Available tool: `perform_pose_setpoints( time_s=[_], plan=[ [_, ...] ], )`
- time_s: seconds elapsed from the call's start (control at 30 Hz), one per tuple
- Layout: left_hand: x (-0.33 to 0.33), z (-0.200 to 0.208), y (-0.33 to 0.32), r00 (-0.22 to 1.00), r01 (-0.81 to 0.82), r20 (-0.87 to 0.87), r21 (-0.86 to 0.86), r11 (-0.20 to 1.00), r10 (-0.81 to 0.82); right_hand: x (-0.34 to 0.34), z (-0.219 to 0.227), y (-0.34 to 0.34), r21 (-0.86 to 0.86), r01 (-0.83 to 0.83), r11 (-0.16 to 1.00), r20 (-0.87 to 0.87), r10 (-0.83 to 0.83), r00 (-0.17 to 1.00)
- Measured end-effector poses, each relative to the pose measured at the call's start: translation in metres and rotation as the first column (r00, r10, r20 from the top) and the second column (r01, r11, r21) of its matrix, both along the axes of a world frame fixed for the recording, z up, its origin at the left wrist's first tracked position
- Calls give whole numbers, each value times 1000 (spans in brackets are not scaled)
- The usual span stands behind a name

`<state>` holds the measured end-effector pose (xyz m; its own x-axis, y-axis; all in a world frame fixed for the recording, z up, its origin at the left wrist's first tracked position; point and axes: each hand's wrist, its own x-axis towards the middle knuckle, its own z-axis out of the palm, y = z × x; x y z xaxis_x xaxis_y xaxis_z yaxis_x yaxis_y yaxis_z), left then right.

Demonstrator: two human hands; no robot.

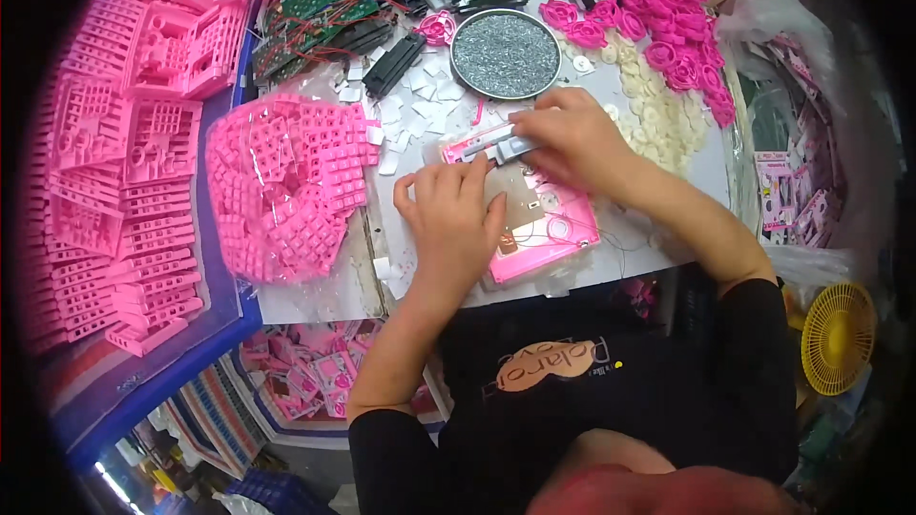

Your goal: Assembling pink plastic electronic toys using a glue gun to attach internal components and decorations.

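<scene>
A pink plastic casing (584,219) lies open on the white work surface in front of me, with a brown board (520,196) and thin dark wires (611,240) on it. At its far end my right hand (578,136) pinches a long grey plastic piece (504,149), held over the casing. My left hand (450,219) rests on the casing's left side, fingers spread, its index fingertip close to the grey piece. The left palm hides part of the casing.
Beyond my hands stands a round tin (507,54) of small metal screws. Pink keypads (286,186) in a plastic bag lie left, pink casings (143,153) further left. Green circuit boards (329,14), pink rings (668,10) and cream discs (658,110) lie at the back.
</scene>
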<state>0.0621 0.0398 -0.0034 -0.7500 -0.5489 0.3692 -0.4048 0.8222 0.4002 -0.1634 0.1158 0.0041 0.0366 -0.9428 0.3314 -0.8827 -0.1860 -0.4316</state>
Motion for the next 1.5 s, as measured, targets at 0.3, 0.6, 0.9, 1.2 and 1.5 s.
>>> perform_pose_setpoints(
  time_s=[0.3,0.6,0.9,1.2,1.5],
  plan=[
    [-111,-13,-101,995,48,96,-95,994,-39,6,32,15,-83,-47,995,-127,36,991],
    [-141,-28,-98,970,169,195,-115,979,-144,0,127,-7,-46,-59,997,888,68,454],
    [-145,-20,-116,979,79,198,-140,987,-51,-4,107,-57,-130,151,980,846,30,533],
    [-51,34,-24,965,232,-126,-3,973,-231,16,84,19,-225,239,945,945,151,291],
    [-20,31,14,938,308,-235,235,922,-254,44,94,26,-386,12,923,916,381,124]
  ],
)
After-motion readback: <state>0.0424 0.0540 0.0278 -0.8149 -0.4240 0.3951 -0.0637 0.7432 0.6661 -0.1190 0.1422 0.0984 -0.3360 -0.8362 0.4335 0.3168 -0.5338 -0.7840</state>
